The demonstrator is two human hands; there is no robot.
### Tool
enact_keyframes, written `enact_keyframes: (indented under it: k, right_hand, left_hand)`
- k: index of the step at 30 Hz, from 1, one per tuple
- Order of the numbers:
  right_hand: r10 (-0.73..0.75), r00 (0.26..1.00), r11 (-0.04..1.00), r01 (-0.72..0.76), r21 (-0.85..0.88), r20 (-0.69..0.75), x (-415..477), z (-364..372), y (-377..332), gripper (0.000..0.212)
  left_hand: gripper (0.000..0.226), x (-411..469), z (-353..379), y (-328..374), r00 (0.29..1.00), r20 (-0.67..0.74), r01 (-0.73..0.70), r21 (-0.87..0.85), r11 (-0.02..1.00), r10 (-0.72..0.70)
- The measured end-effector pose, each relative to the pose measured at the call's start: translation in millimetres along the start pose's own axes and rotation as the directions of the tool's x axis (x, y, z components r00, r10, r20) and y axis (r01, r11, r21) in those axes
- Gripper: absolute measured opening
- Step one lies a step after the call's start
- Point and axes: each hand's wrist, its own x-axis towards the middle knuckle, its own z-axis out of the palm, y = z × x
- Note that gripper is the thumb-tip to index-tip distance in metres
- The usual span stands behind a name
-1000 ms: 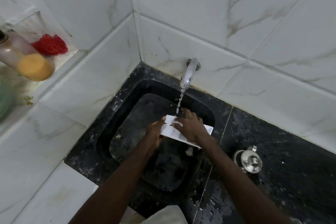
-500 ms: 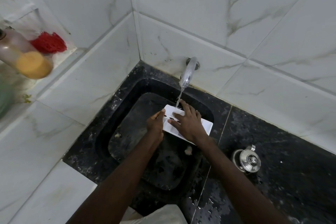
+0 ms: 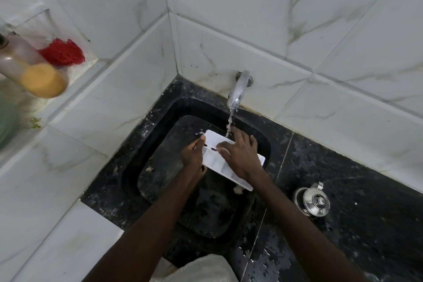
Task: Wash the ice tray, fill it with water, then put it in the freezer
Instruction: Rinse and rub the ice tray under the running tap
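A white ice tray (image 3: 216,159) is held over the black sink (image 3: 164,121), under the running tap (image 3: 238,91). My left hand (image 3: 193,155) grips the tray's left end, thumb on its top edge. My right hand (image 3: 240,155) lies flat on top of the tray with fingers spread and covers most of its middle. The water stream lands at the tray's far edge, by my right fingertips. Some compartments show at the tray's near side; the rest are hidden under my right hand.
A small steel lidded pot (image 3: 314,201) stands on the wet black counter (image 3: 354,190) right of the sink. On a white ledge at the left are a bottle with orange liquid (image 3: 34,71) and a red scrubber (image 3: 61,52). Tiled walls close the corner behind the tap.
The tray has shifted slightly back under the stream, and my right hand has slid across its top toward the far edge. My left hand keeps its grip on the left end.
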Motion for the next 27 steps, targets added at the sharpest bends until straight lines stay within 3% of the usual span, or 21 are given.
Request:
enact_keyframes:
  k: [3, 7, 12, 19, 24, 27]
  right_hand:
    - [0.097, 0.995, 0.995, -0.098, -0.014, -0.013, 2.5, 0.4, -6.8, 0.048]
    - [-0.006, 0.99, 0.999, 0.001, 0.034, 0.139, -0.8, -1.8, -11.1, 0.057]
    - [0.088, 0.993, 0.986, -0.077, 0.149, -0.073, -11.3, -4.8, 7.4, 0.042]
    - [0.033, 0.996, 0.999, -0.035, 0.019, 0.085, -15.0, 5.6, 0.6, 0.059]
    - [0.058, 0.998, 0.998, -0.058, 0.005, -0.028, -15.1, -8.2, 7.7, 0.045]
    - [0.121, 0.991, 0.992, -0.122, -0.011, -0.063, -9.3, -8.2, -1.3, 0.052]
  left_hand:
    - [0.024, -10.9, 6.0, 1.6, 1.0, 0.017, 0.023, -0.002, 1.0, -0.023]
    - [0.028, -4.7, -2.8, -0.3, 0.999, -0.001, 0.038, 0.007, 0.999, -0.038]
    - [0.017, -5.1, -13.6, -0.5, 0.999, -0.027, 0.038, 0.012, 0.999, -0.038]
    - [0.018, -10.0, -5.8, 0.2, 0.997, -0.055, 0.055, -0.027, 0.998, -0.056]
    - [0.021, -6.6, -5.0, 5.6, 0.996, -0.056, 0.062, -0.038, 0.997, -0.064]
    - [0.019, -14.0, 6.1, 8.6, 0.998, -0.04, 0.053, -0.058, 0.997, -0.056]
